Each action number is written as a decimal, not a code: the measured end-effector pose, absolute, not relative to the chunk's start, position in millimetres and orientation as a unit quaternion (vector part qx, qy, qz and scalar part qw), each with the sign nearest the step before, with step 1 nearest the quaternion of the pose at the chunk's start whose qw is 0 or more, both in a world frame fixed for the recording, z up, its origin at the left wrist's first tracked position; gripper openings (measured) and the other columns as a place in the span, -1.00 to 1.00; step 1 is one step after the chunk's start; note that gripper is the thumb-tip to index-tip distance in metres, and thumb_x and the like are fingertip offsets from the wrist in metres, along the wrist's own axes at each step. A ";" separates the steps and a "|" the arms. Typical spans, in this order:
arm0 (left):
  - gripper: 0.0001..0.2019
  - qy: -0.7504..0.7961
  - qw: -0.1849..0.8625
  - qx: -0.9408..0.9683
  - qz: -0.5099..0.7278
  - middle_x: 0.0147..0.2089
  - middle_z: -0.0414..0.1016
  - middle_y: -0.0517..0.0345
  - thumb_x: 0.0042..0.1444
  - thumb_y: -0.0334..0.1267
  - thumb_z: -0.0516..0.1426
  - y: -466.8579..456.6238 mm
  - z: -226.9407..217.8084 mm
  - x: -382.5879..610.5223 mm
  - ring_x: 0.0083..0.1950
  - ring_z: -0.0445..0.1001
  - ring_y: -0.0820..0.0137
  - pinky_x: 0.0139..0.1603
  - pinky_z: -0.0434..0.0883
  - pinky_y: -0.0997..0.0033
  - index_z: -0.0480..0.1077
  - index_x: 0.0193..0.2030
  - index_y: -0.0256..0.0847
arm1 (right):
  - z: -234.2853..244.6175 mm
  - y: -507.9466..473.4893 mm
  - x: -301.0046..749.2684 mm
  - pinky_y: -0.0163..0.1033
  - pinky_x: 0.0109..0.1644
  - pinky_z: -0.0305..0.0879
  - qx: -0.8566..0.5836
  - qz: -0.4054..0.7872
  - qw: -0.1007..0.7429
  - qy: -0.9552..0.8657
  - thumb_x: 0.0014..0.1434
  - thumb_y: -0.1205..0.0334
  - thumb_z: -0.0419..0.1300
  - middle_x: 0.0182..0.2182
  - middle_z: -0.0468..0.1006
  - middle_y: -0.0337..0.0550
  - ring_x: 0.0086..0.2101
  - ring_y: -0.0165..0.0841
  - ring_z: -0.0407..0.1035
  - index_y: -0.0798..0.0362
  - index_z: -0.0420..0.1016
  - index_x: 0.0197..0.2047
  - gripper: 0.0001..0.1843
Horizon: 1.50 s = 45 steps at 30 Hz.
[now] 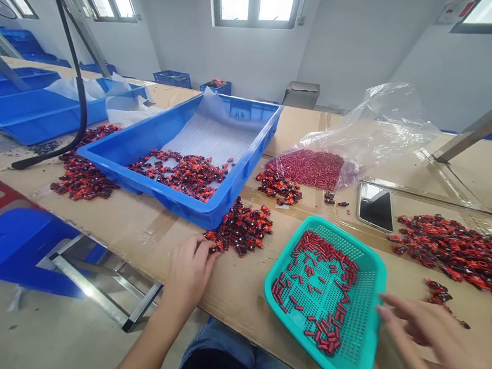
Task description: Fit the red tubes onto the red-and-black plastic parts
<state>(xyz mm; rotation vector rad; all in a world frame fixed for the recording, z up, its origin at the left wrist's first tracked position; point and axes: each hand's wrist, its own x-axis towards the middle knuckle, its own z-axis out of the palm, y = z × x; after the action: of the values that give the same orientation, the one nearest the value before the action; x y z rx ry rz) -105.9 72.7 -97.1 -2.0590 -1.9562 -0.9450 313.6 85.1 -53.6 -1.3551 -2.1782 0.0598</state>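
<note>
My left hand (190,263) reaches to the near edge of a pile of small red-and-black parts (246,228). Its fingertips are closed on one small red-and-black part (213,249) at the pile's edge. My right hand (443,345), somewhat blurred, is just right of a green perforated basket (371,336); its fingers are stretched out and I see nothing in them. Loose short dark-red tubes (330,332) lie inside the basket. Beyond my right hand are a few red-and-black parts (438,293) and a larger heap of them (461,249).
A blue tray (214,219) with paper and more red-and-black parts stands beyond my left hand. Behind the basket are a clear bag (382,125) of dark-red tubes and a phone (375,207). A black cable (81,87) hangs at left. A blue stool (22,250) stands below.
</note>
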 end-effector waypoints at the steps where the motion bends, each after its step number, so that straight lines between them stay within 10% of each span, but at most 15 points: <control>1: -0.83 -0.647 0.067 -0.687 -0.323 -0.06 0.56 -0.10 0.41 -0.29 0.09 72.5 -97.4 -106.6 -0.07 0.58 0.04 -0.12 0.46 0.08 0.53 -0.07 -0.19 | -46.1 83.7 294.9 -0.16 -0.40 0.54 -0.457 0.021 0.274 -0.846 0.45 0.00 0.16 -0.21 0.67 0.01 -0.38 -0.19 0.62 -0.08 0.56 0.01 -0.76; 12: -0.86 -0.608 -0.121 -0.645 -0.446 -0.08 0.64 0.08 0.37 -0.30 0.11 53.5 -83.5 -89.7 -0.10 0.64 0.31 -0.06 0.56 0.36 0.50 -0.04 -0.13 | -54.0 105.4 216.6 -0.06 -0.25 0.60 -0.359 0.070 0.066 -0.929 0.08 0.53 0.36 -0.18 0.66 -0.04 -0.25 -0.10 0.61 0.05 0.58 -0.09 -0.67; 21: -0.83 -0.614 -0.295 -0.527 -0.509 -0.04 0.64 0.10 0.46 -0.18 0.10 42.6 -76.0 -69.5 -0.03 0.66 0.36 0.01 0.59 0.43 0.43 0.08 -0.11 | -56.8 103.7 196.9 -0.19 -0.43 0.37 -0.396 0.053 0.078 -0.914 0.14 0.62 0.15 -0.45 0.56 -0.09 -0.46 -0.22 0.48 0.08 0.45 -0.39 -0.75; 38: -0.79 -0.444 -0.442 -0.589 -0.511 -0.07 0.73 0.13 0.37 -0.13 0.27 24.7 -27.2 -30.5 -0.16 0.76 0.32 -0.13 0.69 0.55 0.61 0.10 0.08 | -11.8 46.7 173.0 -0.32 -0.16 0.47 -0.289 0.498 0.445 -0.686 0.47 0.17 0.19 -0.23 0.52 -0.18 -0.23 -0.37 0.49 -0.10 0.48 -0.04 -0.94; 45: -0.84 -0.385 -0.355 -0.673 -0.522 -0.33 0.59 0.18 0.29 -0.10 0.34 20.9 -23.9 -30.8 -0.37 0.63 0.42 -0.37 0.62 0.57 0.58 -0.06 -0.04 | -22.7 38.0 160.0 -0.27 -0.23 0.44 -0.297 0.693 0.401 -0.521 0.36 -0.18 0.28 -0.30 0.50 -0.16 -0.33 -0.38 0.45 -0.02 0.39 -0.19 -0.60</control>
<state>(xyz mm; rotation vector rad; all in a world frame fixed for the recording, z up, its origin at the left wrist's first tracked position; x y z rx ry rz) -30.8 20.9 -23.9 -2.7836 -1.5941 -2.1615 160.0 38.0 -22.7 -0.7515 -1.3165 1.7509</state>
